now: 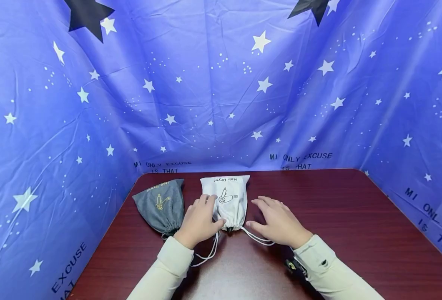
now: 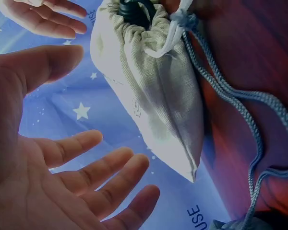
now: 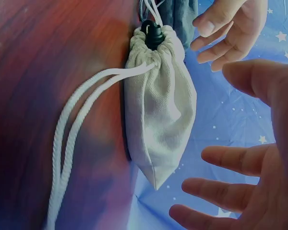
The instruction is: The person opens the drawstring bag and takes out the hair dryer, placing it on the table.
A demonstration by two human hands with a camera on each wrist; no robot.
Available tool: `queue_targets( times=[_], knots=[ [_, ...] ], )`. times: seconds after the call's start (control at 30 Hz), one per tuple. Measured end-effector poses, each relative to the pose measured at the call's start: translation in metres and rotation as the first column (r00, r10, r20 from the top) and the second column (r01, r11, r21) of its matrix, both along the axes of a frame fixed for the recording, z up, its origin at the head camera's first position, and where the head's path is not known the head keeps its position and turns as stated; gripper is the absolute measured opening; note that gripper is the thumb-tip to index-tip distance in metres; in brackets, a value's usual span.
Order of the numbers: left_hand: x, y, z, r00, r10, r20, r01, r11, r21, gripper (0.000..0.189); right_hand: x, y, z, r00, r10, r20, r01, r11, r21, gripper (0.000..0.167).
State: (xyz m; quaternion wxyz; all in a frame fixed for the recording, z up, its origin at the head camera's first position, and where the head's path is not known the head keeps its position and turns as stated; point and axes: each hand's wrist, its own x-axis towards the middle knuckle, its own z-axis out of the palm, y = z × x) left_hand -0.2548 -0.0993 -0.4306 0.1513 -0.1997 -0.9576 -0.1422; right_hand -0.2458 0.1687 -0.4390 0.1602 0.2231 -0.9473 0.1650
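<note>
A white drawstring bag (image 1: 230, 200) printed "Hair Dryer" lies on the table, its gathered mouth toward the person. Something black and ribbed (image 3: 155, 36) pokes out of that mouth. White cords (image 3: 67, 124) trail from both sides. My left hand (image 1: 199, 218) hovers over the bag's left edge with fingers spread, gripping nothing; a gap shows between fingers and cloth in the left wrist view. On the other side, my right hand (image 1: 279, 221) is held beside the bag, fingers apart and without anything in them. Left of the left hand lies a grey drawstring bag (image 1: 161, 208) with the same print in gold.
The dark red wooden table (image 1: 337, 208) carries both bags. A grey cord (image 2: 245, 105) loops over the wood in the left wrist view. Blue star-printed cloth (image 1: 213, 83) hangs close around the table's back and sides.
</note>
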Motion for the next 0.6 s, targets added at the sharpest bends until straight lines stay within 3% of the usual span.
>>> queue_targets(
  times=[0.3,0.6],
  knots=[
    [0.002,0.003,-0.010,1.000,-0.014,0.023,0.014,1.000,-0.008,0.060,0.000,-0.010,-0.008,1.000,0.013,0.021,-0.012,0.999,-0.033,0.065],
    [0.001,0.005,-0.017,1.000,-0.025,-0.003,0.025,1.000,-0.013,0.040,0.003,-0.020,-0.011,0.997,0.012,0.073,-0.005,0.995,-0.096,0.059]
  ],
)
